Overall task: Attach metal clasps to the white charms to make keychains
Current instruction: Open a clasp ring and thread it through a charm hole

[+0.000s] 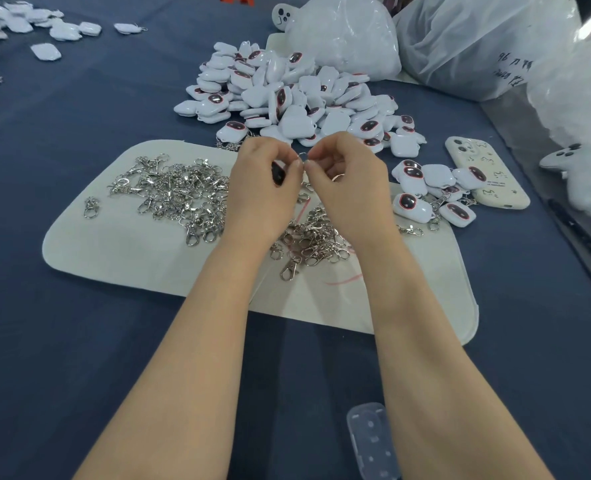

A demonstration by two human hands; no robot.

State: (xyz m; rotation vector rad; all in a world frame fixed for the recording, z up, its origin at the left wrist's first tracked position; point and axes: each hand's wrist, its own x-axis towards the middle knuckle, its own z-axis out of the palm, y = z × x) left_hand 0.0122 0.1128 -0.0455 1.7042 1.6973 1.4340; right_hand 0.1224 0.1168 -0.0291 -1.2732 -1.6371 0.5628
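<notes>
My left hand (264,181) grips a white charm with a dark oval face, mostly hidden in the palm. My right hand (347,178) pinches a small metal ring (303,154) between the two sets of fingertips, above the white mat (121,251). Loose silver clasps (180,195) lie spread over the mat, with more under my wrists (308,244). A big pile of white charms (297,98) sits just behind my hands. To the right lies a small group of charms with clasps on them (432,195).
A phone in a cream case (484,171) lies right of the mat. Clear plastic bags (460,43) stand at the back right, a white plush (578,174) at the far right. More white charms (45,29) are scattered at the far left. A clear plastic piece (372,441) lies near me.
</notes>
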